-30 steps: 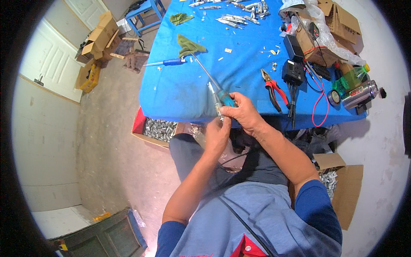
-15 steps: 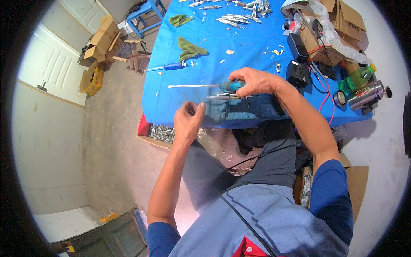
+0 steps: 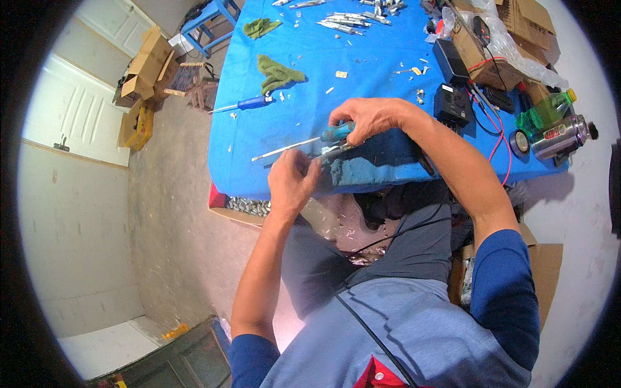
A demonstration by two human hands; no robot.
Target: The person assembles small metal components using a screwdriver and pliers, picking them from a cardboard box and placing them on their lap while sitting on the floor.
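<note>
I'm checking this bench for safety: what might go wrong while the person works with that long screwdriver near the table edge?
The right hand grips a teal-handled screwdriver whose long shaft points past the left hand; a slip might jab the fingers. The work sits at the blue table edge, so a small part might drop into the box of metal pieces below. The red cable trails beside the right forearm and might snag.

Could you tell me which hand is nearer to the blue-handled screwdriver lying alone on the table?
Left. The left hand sits below-right of the blue-handled screwdriver; the right hand is farther right.
</note>
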